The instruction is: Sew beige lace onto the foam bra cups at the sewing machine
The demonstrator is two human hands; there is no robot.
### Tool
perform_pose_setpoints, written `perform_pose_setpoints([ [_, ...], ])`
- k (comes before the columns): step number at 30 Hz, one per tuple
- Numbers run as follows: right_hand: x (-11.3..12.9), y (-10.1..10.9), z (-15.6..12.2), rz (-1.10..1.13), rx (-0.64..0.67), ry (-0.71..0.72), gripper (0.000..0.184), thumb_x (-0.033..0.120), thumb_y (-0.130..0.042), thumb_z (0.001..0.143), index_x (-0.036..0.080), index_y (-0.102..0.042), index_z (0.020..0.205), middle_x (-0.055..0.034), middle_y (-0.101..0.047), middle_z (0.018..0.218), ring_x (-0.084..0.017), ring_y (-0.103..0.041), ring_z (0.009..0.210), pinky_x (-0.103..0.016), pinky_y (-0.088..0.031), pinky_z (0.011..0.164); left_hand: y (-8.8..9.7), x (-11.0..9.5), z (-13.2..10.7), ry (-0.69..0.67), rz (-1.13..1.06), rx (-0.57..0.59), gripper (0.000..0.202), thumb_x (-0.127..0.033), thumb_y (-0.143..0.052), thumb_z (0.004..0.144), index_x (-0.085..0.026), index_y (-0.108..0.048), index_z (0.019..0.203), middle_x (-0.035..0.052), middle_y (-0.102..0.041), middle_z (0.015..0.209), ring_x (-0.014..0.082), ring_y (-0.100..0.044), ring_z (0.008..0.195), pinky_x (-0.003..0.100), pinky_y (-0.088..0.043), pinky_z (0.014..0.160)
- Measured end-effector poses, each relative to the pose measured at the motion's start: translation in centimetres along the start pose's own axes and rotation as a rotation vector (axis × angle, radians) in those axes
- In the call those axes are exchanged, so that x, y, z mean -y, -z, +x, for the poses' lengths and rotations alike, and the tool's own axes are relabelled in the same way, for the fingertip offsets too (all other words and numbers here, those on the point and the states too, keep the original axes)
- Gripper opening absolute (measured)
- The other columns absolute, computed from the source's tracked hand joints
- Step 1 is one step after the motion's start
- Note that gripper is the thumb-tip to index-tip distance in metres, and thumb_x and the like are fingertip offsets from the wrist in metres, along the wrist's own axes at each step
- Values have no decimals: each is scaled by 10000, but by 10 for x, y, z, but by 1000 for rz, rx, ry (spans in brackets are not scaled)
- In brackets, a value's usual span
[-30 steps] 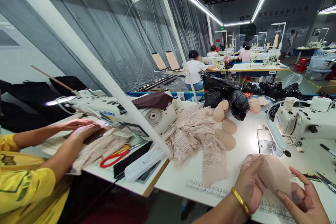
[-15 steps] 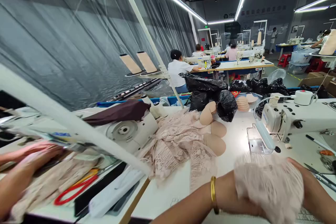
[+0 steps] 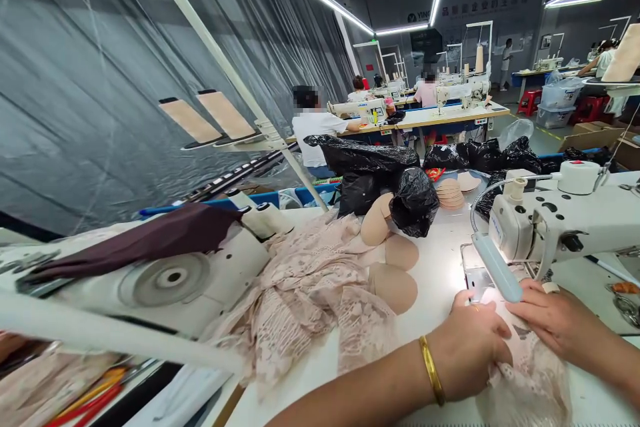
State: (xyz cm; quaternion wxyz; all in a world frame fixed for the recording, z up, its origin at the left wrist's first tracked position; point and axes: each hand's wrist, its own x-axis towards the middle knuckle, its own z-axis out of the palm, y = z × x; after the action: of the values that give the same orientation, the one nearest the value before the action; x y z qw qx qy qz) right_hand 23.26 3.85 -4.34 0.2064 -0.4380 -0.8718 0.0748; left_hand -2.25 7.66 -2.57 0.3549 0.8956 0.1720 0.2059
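A piece of pale pink lace fabric (image 3: 533, 377) lies at the sewing machine (image 3: 530, 227), its far end under the lamp-lit needle area. My left hand (image 3: 473, 347), with a gold bracelet (image 3: 432, 370) at the wrist, has its fingers curled and closed on the lace at the left. From the right, my right hand (image 3: 560, 320) rests on the same lace with fingers stretched out flat, close to the needle area. The pale machine lamp (image 3: 497, 268) hangs between the hands and hides part of the fabric there.
A heap of pink lace (image 3: 300, 287) lies to the left beside beige bra cups (image 3: 395, 287). Black plastic bags (image 3: 420, 200) and stacked cups (image 3: 450, 193) stand behind. A second machine (image 3: 215, 280) and a slanted thread stand (image 3: 225, 67) occupy the left. Other people sit farther back.
Both hands have moved forward with the lace, from the table's front to the machine's needle area. The bundled lace now lies flatter. The view has shifted to the right.
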Motion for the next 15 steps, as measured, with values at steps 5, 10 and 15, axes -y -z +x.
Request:
perform_pose_setpoints([
  [5,-3,-4,0,-26,-20,-85,378,162,-415,1029,320,-743,1129,-15,-762,1163,-219,-682,993,-308,-551,766,-13,-4,4,104,-152,-112,278,-138,-626,764,-319,-833,805,115,-773,1090,388,-663,1049,620,-134,1160],
  [10,-11,-10,-4,-69,-99,-134,398,174,-436,1006,359,-767,1127,1,-777,1180,-229,-713,921,-321,-554,755,-15,-5,8,123,-215,-144,283,-163,-644,762,-343,-840,856,105,-773,1124,395,-660,1075,616,-121,1167],
  [15,-22,-21,-9,-133,-133,-127,412,194,-449,994,381,-745,1210,10,-793,1150,-232,-700,849,-326,-545,713,-13,-9,10,137,-143,-92,343,-94,-614,763,-322,-845,878,125,-757,1173,373,-667,1010,616,-161,1123],
])
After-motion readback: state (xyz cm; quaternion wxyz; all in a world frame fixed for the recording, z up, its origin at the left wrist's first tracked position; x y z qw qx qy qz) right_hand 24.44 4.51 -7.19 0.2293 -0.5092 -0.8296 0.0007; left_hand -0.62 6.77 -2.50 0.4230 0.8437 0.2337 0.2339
